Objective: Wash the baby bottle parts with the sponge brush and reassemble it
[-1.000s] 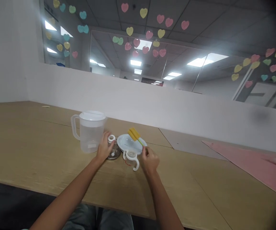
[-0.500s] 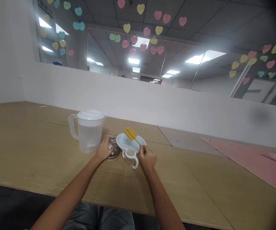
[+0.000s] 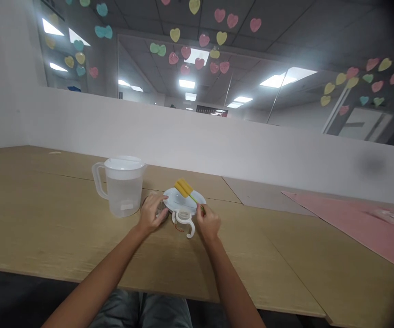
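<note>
My right hand (image 3: 208, 223) is closed on the green handle of a sponge brush (image 3: 184, 187). The brush's yellow head is raised over a white bowl (image 3: 202, 199). Just left of that hand stands a small clear bottle (image 3: 182, 224) with two white curved handles and red print, its top open. My left hand (image 3: 153, 214) has its thumb and fingers apart and pointing towards the bottle and bowl, with nothing seen between them. Behind its fingers a metal dish (image 3: 161, 210) with small clear parts is mostly hidden.
A clear plastic pitcher (image 3: 123, 189) with a white lid stands left of my left hand. A pink sheet (image 3: 354, 218) lies on the wooden table (image 3: 63, 228) at the right. A white wall (image 3: 183, 136) rises behind the table, with windows above it.
My left hand has let go of the small parts in the metal dish, spread its fingers and shifted towards the bottle. The right hand keeps the brush over the bowl. The view has turned slightly.
</note>
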Available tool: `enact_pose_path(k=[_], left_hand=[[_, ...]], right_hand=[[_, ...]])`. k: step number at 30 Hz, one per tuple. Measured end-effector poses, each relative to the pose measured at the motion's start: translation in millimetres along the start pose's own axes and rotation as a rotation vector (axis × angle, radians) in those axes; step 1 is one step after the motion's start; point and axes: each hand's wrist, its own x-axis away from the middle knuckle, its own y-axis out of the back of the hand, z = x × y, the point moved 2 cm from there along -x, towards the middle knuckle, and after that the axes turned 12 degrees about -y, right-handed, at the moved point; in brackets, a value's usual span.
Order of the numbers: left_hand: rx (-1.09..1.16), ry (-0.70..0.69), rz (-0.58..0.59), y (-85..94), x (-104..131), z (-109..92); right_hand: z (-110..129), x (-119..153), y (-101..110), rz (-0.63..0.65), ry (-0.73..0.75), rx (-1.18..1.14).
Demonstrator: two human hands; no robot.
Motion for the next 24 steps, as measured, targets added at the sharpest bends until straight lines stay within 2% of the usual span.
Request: enact_pose_path(k=[4,9,14,19,24], left_hand=[[0.073,-0.148,0.164,-20.0,-0.9,-27.6],[0.133,-0.064,0.168,-36.1,0.5,-41.0],[0.198,0.020,0.154,-35.0,-0.9,-40.0],[0.234,0.037,0.158,-32.4,-2.4,-41.2],[0.238,0.023,0.102,-29.8,-3.2,-45.4]], right_hand=[[-0.2,1.0,-0.6,0.000,-0.002,0.000],[-0.6,1.4,-1.7,0.008,-0.007,0.014],[0.4,1.5,-1.1,0.023,-0.011,0.009],[0.3,2.4,-1.7,0.037,-0.022,0.009],[0.3,4.5,-3.6,0.084,-0.013,0.009]])
